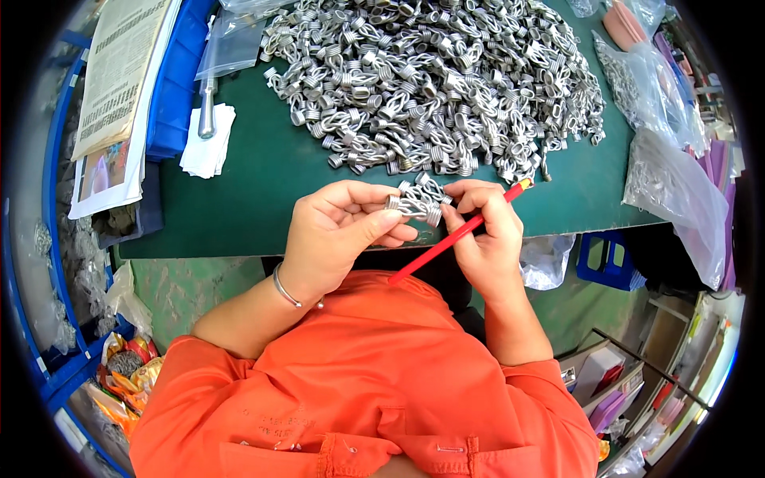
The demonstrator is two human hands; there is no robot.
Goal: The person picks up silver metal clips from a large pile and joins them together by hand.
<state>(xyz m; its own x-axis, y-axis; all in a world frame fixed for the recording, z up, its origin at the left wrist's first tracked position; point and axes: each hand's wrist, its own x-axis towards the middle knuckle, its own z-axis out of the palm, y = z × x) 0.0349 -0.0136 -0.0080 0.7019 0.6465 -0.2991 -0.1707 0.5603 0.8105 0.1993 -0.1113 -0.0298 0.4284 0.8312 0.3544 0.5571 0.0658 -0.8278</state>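
Observation:
In front of my chest, just off the table's near edge, both hands meet over a silvery metal piece of twisted wire with coiled ends [416, 209]. My left hand [339, 223] pinches its left coil between thumb and fingers. The fingertips of my right hand [484, 227] touch its right side, and a slim red pen-like stick [437, 259] with a yellowish end rests in that hand's grip. A second coiled piece seems to lie against the first; where the two part is hard to make out. Beyond my fingers spreads a large pile of similar metal pieces [446, 88].
The pile rests on a green table [231, 207]. To the left are a blue bin [179, 80], printed papers [119, 88] and a metal-handled tool [208, 111] on white paper. Clear plastic bags [673, 187] line the right edge. A blue crate [610, 259] stands below.

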